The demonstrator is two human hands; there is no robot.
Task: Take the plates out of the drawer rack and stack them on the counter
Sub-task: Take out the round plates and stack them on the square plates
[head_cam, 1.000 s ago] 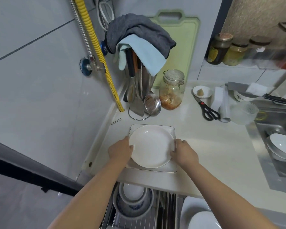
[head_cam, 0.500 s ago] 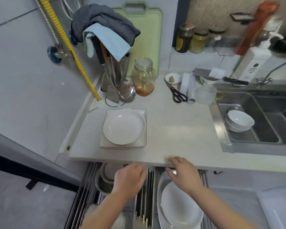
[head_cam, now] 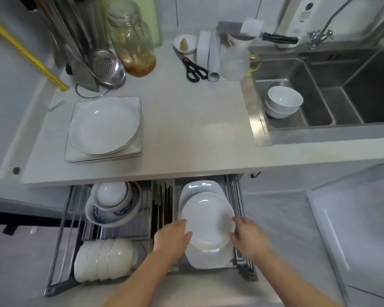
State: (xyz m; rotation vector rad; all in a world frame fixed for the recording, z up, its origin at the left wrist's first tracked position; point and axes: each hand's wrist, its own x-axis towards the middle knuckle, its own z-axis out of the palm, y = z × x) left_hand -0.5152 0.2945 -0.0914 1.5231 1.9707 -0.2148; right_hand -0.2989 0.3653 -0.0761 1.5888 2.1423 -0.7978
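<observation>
On the counter (head_cam: 186, 129), a stack of plates (head_cam: 104, 127) is sitting at the left, round ones on square ones. Below, in the drawer rack (head_cam: 239, 196), the left hand (head_cam: 172, 237) is curling its fingers round the left rim of the top round plate (head_cam: 207, 220), and the right hand (head_cam: 248, 238) is pinching the right rim with bent fingers. The plate is lying on the others in the right compartment. It is smooth, so a shallow hold is risking a slip. The counter edge is overhanging the rack's back, so a steep lift is likely to knock it. Open counter is lying between the stack and the sink (head_cam: 319, 96).
</observation>
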